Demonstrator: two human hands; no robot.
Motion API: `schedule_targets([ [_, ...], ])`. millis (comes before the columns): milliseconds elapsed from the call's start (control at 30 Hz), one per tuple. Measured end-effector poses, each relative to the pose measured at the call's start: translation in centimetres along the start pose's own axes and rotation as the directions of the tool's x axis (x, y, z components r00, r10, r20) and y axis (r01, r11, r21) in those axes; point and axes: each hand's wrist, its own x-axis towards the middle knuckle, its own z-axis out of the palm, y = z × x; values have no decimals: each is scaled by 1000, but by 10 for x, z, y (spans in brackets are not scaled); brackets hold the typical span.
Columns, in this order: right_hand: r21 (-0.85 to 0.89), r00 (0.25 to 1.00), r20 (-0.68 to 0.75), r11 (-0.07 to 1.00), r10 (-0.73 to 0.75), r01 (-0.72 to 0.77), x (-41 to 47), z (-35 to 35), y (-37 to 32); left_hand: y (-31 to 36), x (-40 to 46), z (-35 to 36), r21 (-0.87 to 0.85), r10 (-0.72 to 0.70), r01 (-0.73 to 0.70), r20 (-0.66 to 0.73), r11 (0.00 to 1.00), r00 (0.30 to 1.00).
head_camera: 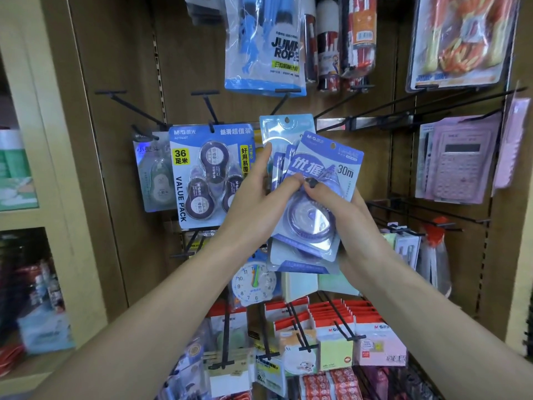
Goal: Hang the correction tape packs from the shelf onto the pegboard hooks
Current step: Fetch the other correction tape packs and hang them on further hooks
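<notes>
Both hands raised: left hand [255,194] and right hand [337,203] gripping fanned correction tape packs [323,180].

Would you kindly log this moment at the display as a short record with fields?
setting: wooden display panel with black hooks
in hands: fanned stack of correction tape packs, front one marked 30m
left hand: grips the stack's left side, index finger straight up along the rear pack
right hand: holds the stack from the right, thumb across the front pack
already hung: value pack of three tapes, on a hook to the left
free hook: just up and right of the stack
above: jump rope pack
</notes>
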Motion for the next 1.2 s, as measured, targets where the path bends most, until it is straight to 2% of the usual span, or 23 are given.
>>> schedule_targets([
  [267, -43, 999, 45, 999, 22, -20, -1, -2, -4, -6, 1, 2, -39, 7, -8, -26, 999, 1000],
  [333, -87, 992, 105, 995, 63, -54, 1, 5, -13, -7, 2, 1, -32, 5, -6, -27, 999, 1000],
  [400, 11, 987, 114, 993, 116, -119, 4, 1, -29, -7, 3, 0, -28, -7, 7, -26, 1000, 1000],
  [500, -117, 981, 146, 987, 128, -112, 1, 4, -38, -7, 7, -1, -37, -45, 45, -22, 998, 999],
  [567, -179, 974, 144, 973, 176, -149, 12, 5, -22, -6, 11, 0, -37, -89, 88, -17, 995, 996],
  [633, -103, 988, 55, 985, 145, -138, 15, 1, -11, -10, 18, 2, -50, -154, 154, 0, 987, 988],
  [700, -136, 985, 35, 977, 171, -165, 25, -2, -9, -15, 28, 3, -67, -224, 226, 47, 972, 974],
  [900, -158, 962, 26, 952, 271, -264, 62, 8, -15, -21, 66, 12, -209, -436, 455, 130, 866, 890],
  [1200, -161, 930, -9, 918, 367, -364, 108, 10, -17, -2, 96, 13, -162, -601, 600, 47, 783, 798],
])
